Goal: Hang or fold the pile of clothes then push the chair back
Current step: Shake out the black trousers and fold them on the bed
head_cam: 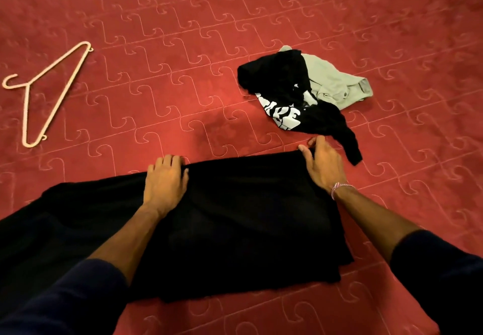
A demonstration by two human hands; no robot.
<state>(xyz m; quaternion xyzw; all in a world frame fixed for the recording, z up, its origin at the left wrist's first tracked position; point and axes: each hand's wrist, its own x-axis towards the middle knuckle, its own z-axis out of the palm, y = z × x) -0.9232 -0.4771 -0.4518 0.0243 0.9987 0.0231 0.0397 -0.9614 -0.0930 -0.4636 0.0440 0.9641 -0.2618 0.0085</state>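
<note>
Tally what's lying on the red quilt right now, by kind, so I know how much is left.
Black clothes: 2, the spread garment that both hands are on and the printed black top
Grey clothes: 1, the crumpled grey garment
Hangers: 1, the pale hanger
Total: 4

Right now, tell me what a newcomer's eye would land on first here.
First the black garment spread flat on the red patterned carpet, with the left hand and right hand at its far edge. Beyond the right hand lies a crumpled pile: a black printed shirt against a grey garment. A pale hanger lies far left.
</note>
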